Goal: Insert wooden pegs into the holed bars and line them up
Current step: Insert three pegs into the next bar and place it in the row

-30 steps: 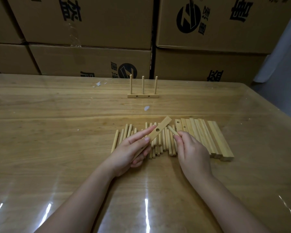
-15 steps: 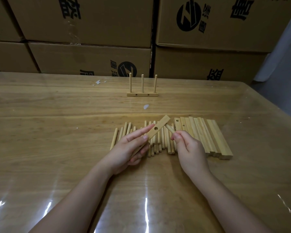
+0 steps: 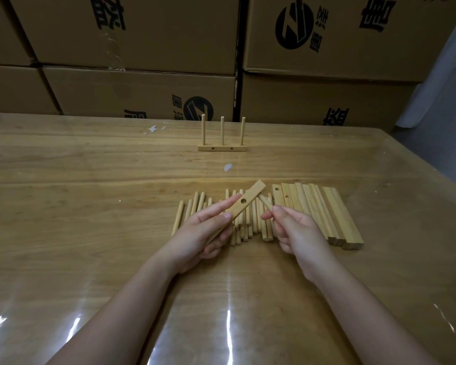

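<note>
My left hand (image 3: 203,233) grips a holed wooden bar (image 3: 245,202), tilted up to the right above a row of loose pegs (image 3: 248,219) lying on the table (image 3: 90,206). My right hand (image 3: 298,233) pinches one peg (image 3: 265,202) whose tip points toward the bar's far end, just beside it. Several more holed bars (image 3: 321,209) lie side by side to the right of the pegs. Farther back stands a finished bar with three upright pegs (image 3: 222,143).
Stacked cardboard boxes (image 3: 142,83) form a wall behind the table's far edge. Small white scraps (image 3: 228,167) lie on the glossy tabletop between the finished piece and the pegs. The table's right edge runs diagonally at the right.
My right hand has brought the peg slightly closer to the held bar. The left hand keeps the bar at the same tilt.
</note>
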{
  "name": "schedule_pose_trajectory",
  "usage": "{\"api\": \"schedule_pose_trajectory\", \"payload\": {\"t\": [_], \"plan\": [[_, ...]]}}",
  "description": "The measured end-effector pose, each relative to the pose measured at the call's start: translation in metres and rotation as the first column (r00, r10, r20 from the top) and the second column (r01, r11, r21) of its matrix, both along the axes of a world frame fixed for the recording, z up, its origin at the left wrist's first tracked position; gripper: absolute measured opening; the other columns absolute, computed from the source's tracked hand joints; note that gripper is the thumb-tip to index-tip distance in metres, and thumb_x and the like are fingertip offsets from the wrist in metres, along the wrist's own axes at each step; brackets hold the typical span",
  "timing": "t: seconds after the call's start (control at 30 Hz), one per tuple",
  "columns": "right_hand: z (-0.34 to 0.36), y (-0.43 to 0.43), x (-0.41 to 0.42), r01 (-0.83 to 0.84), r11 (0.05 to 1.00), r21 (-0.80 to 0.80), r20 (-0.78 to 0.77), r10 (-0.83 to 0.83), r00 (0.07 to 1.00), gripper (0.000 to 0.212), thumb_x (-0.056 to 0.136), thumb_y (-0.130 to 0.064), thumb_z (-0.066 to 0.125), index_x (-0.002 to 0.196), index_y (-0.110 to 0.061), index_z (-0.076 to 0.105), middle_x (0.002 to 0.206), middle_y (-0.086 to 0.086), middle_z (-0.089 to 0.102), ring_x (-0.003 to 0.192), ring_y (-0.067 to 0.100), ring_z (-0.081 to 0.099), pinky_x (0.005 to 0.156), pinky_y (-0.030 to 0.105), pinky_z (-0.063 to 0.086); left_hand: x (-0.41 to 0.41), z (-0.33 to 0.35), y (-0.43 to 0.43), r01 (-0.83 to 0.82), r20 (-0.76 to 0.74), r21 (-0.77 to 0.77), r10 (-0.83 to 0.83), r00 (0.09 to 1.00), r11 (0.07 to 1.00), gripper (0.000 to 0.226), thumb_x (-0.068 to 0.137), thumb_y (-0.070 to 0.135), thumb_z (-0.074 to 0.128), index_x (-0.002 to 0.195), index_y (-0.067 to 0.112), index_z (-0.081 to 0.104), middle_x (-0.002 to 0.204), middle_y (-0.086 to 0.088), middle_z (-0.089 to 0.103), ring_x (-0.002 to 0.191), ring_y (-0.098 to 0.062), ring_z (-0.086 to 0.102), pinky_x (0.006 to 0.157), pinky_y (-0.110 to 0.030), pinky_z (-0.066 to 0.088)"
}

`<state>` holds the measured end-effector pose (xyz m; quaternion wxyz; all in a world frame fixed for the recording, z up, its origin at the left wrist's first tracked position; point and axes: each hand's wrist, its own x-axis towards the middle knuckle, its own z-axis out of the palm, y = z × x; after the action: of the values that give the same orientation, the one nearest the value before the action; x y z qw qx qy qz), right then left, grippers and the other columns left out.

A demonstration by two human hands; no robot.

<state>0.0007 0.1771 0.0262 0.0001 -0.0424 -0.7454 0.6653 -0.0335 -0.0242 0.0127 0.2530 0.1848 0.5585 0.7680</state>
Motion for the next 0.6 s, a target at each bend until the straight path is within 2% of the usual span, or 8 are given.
{"api": "schedule_pose_trajectory", "payload": {"t": [0.07, 0.13, 0.2, 0.27, 0.33, 0.47, 0.6], "plan": [[-0.004, -0.003, 0.001, 0.066, 0.973, 0.220, -0.143, -0.035, 0.989, 0.025, 0.097, -0.034, 0.042, 0.090, -0.030, 0.066, 0.053, -0.009, 0.040, 0.046, 0.004, 0.037, 0.044, 0.015, 0.032, 0.000, -0.001, 0.000, -0.002, 0.014, 0.018, 0.002, 1.000, 1.000, 0.042, 0.090, 0.024, 0.054, 0.130, 0.036, 0.058, 0.067, -0.004, 0.045, 0.041, -0.005, 0.030, 0.037, -0.016, 0.023], [-0.006, -0.005, 0.003, 0.140, 0.911, 0.387, -0.308, -0.015, 0.951, 0.019, 0.095, -0.036, 0.044, 0.097, -0.030, 0.062, 0.056, -0.012, 0.049, 0.049, 0.003, 0.044, 0.046, 0.018, 0.035, -0.001, -0.001, -0.001, 0.004, 0.022, 0.042, -0.005, 1.000, 0.999, 0.041, 0.090, 0.026, 0.057, 0.130, 0.035, 0.058, 0.067, -0.005, 0.046, 0.041, -0.004, 0.030, 0.036, -0.015, 0.023], [-0.008, -0.003, 0.005, 0.249, 0.770, 0.587, -0.427, 0.033, 0.904, 0.022, 0.095, -0.034, 0.044, 0.104, -0.023, 0.060, 0.060, -0.014, 0.051, 0.053, 0.004, 0.049, 0.046, 0.017, 0.034, -0.002, -0.002, -0.001, 0.019, 0.018, 0.042, -0.020, 1.000, 0.999, 0.045, 0.086, 0.030, 0.060, 0.130, 0.036, 0.058, 0.067, -0.004, 0.047, 0.041, -0.004, 0.031, 0.036, -0.015, 0.026], [-0.009, -0.004, 0.005, 0.341, 0.635, 0.693, -0.481, 0.055, 0.875, 0.025, 0.096, -0.029, 0.044, 0.106, -0.015, 0.061, 0.067, -0.016, 0.050, 0.056, 0.005, 0.049, 0.047, 0.019, 0.033, -0.002, -0.002, 0.000, 0.030, 0.008, 0.030, -0.031, 0.999, 0.999, 0.046, 0.085, 0.031, 0.061, 0.130, 0.037, 0.057, 0.068, -0.003, 0.048, 0.041, -0.004, 0.032, 0.036, -0.015, 0.027], [-0.010, -0.006, 0.005, 0.361, 0.606, 0.709, -0.480, 0.040, 0.876, 0.025, 0.097, -0.026, 0.043, 0.106, -0.011, 0.061, 0.071, -0.012, 0.051, 0.058, 0.009, 0.049, 0.048, 0.023, 0.034, -0.002, -0.003, 0.000, 0.029, -0.001, 0.016, -0.028, 1.000, 0.999, 0.042, 0.087, 0.030, 0.060, 0.129, 0.039, 0.058, 0.067, -0.003, 0.048, 0.040, -0.004, 0.032, 0.036, -0.015, 0.026], [-0.014, -0.009, 0.004, 0.324, 0.669, 0.668, -0.455, 0.023, 0.890, 0.025, 0.097, -0.026, 0.040, 0.104, -0.012, 0.059, 0.062, -0.014, 0.045, 0.053, 0.006, 0.046, 0.045, 0.020, 0.030, -0.002, -0.003, 0.001, 0.027, -0.007, 0.001, -0.027, 1.000, 1.000, 0.039, 0.090, 0.028, 0.057, 0.127, 0.041, 0.059, 0.067, -0.002, 0.048, 0.040, -0.003, 0.032, 0.036, -0.015, 0.026], [-0.014, -0.009, 0.004, 0.328, 0.696, 0.639, -0.473, 0.020, 0.881, 0.027, 0.097, -0.025, 0.040, 0.107, -0.012, 0.061, 0.063, -0.013, 0.048, 0.054, 0.006, 0.047, 0.045, 0.022, 0.033, -0.003, -0.004, 0.000, 0.043, -0.019, -0.004, -0.043, 0.999, 0.999, 0.042, 0.089, 0.029, 0.056, 0.129, 0.043, 0.056, 0.067, 0.000, 0.049, 0.042, -0.003, 0.032, 0.037, -0.015, 0.026]]}}
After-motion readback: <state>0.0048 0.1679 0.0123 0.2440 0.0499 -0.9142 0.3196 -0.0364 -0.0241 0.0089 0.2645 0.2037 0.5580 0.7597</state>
